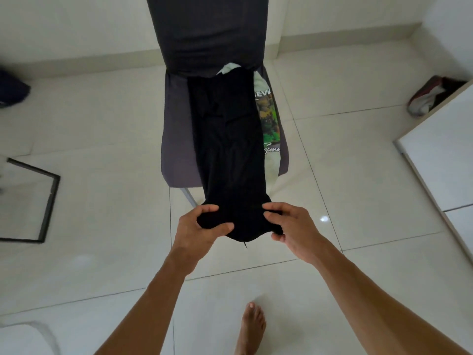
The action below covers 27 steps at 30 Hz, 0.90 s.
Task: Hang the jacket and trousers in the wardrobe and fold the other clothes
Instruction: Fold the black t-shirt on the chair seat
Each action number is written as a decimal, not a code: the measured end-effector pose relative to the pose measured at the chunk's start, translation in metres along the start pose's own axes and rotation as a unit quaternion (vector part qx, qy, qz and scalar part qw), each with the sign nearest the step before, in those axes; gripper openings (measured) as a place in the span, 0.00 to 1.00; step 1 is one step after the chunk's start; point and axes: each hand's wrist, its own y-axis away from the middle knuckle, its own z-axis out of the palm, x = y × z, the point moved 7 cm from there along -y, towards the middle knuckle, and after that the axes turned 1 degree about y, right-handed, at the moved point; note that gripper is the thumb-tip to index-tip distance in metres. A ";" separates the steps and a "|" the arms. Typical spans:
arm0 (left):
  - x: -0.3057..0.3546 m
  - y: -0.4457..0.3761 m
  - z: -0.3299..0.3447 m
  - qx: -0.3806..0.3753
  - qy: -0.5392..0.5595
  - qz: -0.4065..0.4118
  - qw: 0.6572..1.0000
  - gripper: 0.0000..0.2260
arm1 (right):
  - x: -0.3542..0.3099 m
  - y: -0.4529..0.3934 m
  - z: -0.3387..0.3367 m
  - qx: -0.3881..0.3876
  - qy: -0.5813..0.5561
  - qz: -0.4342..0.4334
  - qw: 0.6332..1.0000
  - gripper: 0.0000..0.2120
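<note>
A bare foot (249,326) stands on the pale tiled floor (358,278) at the near edge of the view. Above it, two bare forearms reach forward. The left hand (202,226) grasps the near end of a black garment (227,149), fingers curled over the top of the bunched cloth and thumb under it. The right hand (289,228) pinches the same end just beside it, fingertips folded into the fabric. A short thread hangs from the cloth between the two hands.

The black garment runs in a long narrow strip from the hands, past the front edge of the seat, and lies along the middle of the seat of a dark grey chair (176,139) up to the backrest. Under it, toward the seat's right edge, lies a light T-shirt (268,119) with a green and yellow print, partly covered.

Farther out, a dark-framed glass panel (48,201) rests on the floor at the left, a white cabinet edge (435,155) stands at the right, and a red and white item (427,97) lies beyond it near the wall.
</note>
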 end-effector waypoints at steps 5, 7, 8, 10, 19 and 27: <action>0.089 -0.036 -0.009 -0.035 -0.285 0.064 0.956 0.30 | -0.089 -0.014 0.013 -0.127 -0.008 0.013 0.992 0.32; 0.115 -0.050 -0.013 -0.009 -0.327 0.103 0.939 0.23 | -0.114 -0.023 0.013 -0.127 0.090 -0.007 0.988 0.37; 0.127 -0.058 -0.016 0.012 -0.338 0.117 0.934 0.18 | -0.127 -0.027 0.013 -0.119 0.156 -0.025 0.980 0.37; 0.152 -0.074 -0.026 0.057 -0.341 0.122 0.930 0.11 | -0.158 -0.039 0.015 -0.091 0.258 -0.063 0.960 0.34; 0.221 -0.143 -0.048 0.077 -0.268 0.147 0.949 0.07 | -0.245 -0.100 0.029 -0.022 0.331 -0.129 0.934 0.02; 0.253 -0.228 -0.056 0.032 -0.190 0.060 0.979 0.04 | -0.292 -0.186 0.039 -0.017 0.327 -0.085 0.941 0.02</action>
